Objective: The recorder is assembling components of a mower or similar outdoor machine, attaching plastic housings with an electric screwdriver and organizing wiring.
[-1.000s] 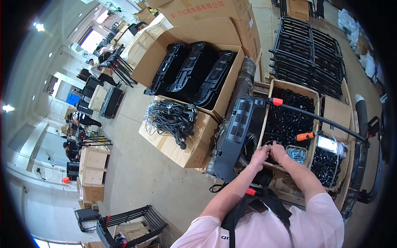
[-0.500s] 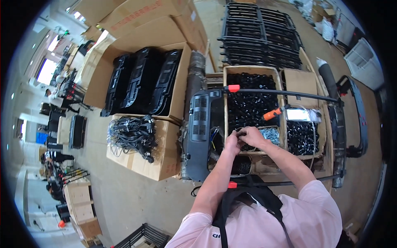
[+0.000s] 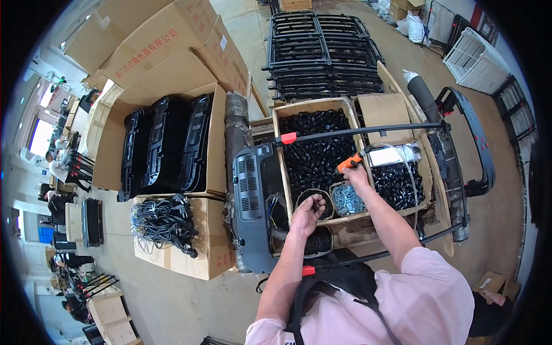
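My right hand point(image 3: 356, 176) has its fingers round the lower end of an orange electric screwdriver point(image 3: 348, 163), which lies tilted over a bin of small black parts point(image 3: 315, 138). My left hand point(image 3: 307, 215) is at a small round tub of dark screws point(image 3: 326, 199), palm partly up and fingers curled in. Whatever it holds is too small to make out. Beside that tub, silvery screws point(image 3: 348, 199) fill another container. A black frame point(image 3: 345, 131) with a vented housing point(image 3: 248, 184) lies across the bins, red clips on its bars.
More black parts point(image 3: 398, 187) fill a bin at the right, under a silver box point(image 3: 395, 155). Left of the frame, a carton point(image 3: 216, 144) holds black housings, and bundled cables point(image 3: 164, 224) lie on another box. Stacked black racks point(image 3: 322, 52) stand beyond. Several people work at the far left.
My hands were together over the small screw tubs. My right hand has moved away, up to the orange screwdriver, while the left has stayed by the dark screws. The view has shifted.
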